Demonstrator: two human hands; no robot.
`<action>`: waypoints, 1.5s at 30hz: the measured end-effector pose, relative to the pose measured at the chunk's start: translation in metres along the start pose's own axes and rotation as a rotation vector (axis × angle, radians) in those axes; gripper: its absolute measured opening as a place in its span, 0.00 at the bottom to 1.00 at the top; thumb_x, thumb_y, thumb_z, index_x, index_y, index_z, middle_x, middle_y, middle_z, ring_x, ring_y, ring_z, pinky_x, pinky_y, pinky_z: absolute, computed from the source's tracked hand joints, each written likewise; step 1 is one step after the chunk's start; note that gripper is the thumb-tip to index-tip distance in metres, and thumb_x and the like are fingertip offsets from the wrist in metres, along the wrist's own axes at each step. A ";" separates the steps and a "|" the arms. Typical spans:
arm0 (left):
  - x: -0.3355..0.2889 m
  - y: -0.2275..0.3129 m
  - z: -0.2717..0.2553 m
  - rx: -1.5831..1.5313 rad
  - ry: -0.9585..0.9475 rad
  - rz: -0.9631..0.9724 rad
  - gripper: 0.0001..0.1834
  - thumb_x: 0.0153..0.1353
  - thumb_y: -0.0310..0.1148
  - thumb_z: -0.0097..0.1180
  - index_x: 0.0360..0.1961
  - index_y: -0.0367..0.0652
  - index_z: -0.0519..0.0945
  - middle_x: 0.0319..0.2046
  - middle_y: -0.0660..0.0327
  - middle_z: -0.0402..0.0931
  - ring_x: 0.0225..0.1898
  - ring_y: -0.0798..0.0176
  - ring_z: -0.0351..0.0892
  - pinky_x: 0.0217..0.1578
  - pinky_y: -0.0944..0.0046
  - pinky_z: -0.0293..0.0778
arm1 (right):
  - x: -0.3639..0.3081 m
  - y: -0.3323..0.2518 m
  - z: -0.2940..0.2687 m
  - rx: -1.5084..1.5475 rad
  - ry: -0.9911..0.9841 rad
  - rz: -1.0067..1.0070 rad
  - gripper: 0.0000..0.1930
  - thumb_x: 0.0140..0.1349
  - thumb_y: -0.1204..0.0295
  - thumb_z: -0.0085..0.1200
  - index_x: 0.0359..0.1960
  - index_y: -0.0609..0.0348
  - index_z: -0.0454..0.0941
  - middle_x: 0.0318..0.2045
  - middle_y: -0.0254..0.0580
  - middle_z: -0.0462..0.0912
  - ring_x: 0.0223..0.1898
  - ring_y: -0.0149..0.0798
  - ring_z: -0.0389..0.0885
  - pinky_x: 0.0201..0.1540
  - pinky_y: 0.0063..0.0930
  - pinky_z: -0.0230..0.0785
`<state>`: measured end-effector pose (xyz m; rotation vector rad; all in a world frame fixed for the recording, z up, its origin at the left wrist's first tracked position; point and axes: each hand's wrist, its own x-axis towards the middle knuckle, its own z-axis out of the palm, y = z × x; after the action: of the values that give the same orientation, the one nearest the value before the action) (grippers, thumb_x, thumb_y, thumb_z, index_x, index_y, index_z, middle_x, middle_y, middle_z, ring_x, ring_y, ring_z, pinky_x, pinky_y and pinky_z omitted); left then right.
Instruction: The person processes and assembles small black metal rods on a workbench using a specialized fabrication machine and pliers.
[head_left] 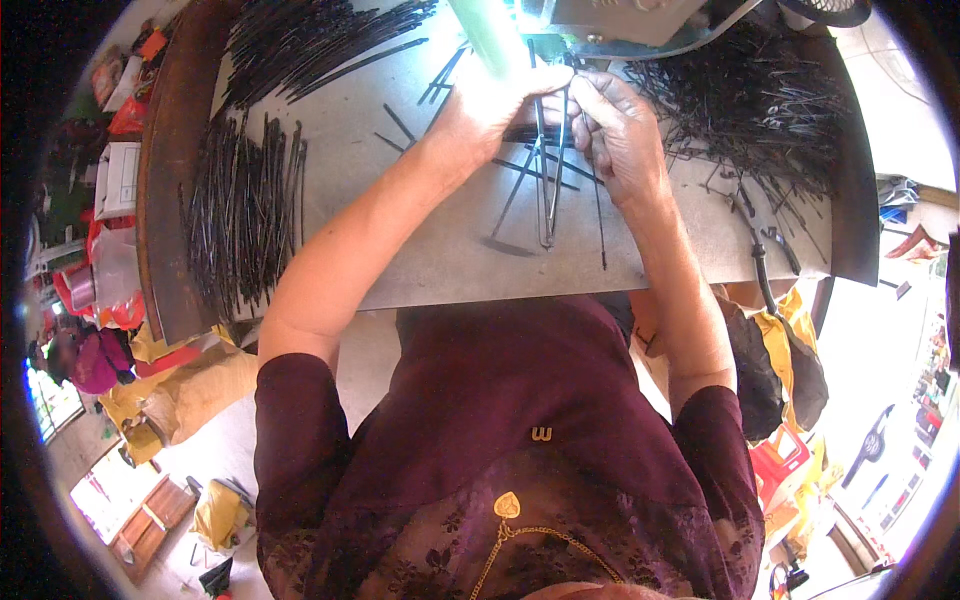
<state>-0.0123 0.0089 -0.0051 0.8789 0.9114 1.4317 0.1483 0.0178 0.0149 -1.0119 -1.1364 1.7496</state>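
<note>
Both my hands meet at the far middle of the table under a bright light. My left hand (478, 112) is closed, its thumb stretched toward my right fingertips. A long V-shaped metal tool like tweezers (546, 195) passes through its grip, the joined end pointing toward me. My right hand (628, 135) is closed in a pinch, with a thin dark rod (601, 215) hanging down from its fingers. What lies between the fingertips is lost in glare. Beneath the hands, several loose dark rods (522, 178) lie crossed on the table (420, 265).
Dark rods are heaped at left (240, 215), far left (310, 45) and far right (755, 100). A pale lamp tube (487, 38) and a grey metal housing (630, 25) stand over the far edge. A black cable (760, 265) hangs off the near right edge.
</note>
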 end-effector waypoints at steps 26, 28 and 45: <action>-0.001 -0.004 0.007 -0.141 -0.005 -0.058 0.10 0.54 0.22 0.62 0.37 0.37 0.76 0.29 0.61 0.78 0.30 0.66 0.81 0.29 0.67 0.80 | 0.007 -0.002 -0.009 -0.070 -0.049 0.041 0.11 0.65 0.67 0.50 0.40 0.63 0.77 0.17 0.31 0.75 0.12 0.20 0.61 0.13 0.14 0.48; -0.003 -0.006 0.008 -0.097 0.042 -0.064 0.10 0.57 0.24 0.59 0.41 0.35 0.77 0.29 0.61 0.78 0.29 0.67 0.80 0.30 0.69 0.78 | 0.002 -0.002 0.000 -0.136 -0.022 0.022 0.12 0.65 0.66 0.50 0.41 0.63 0.77 0.18 0.33 0.76 0.12 0.21 0.63 0.13 0.16 0.51; -0.094 0.078 -0.045 1.100 0.106 0.058 0.08 0.58 0.30 0.59 0.39 0.43 0.84 0.37 0.63 0.82 0.39 0.66 0.79 0.42 0.67 0.73 | -0.034 -0.001 -0.073 -1.770 0.210 -0.465 0.10 0.63 0.60 0.51 0.42 0.45 0.78 0.33 0.42 0.82 0.32 0.50 0.81 0.33 0.44 0.72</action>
<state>-0.0803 -0.0891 0.0465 1.6290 1.8156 0.9542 0.2277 0.0088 0.0021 -1.5249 -2.4755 -0.1226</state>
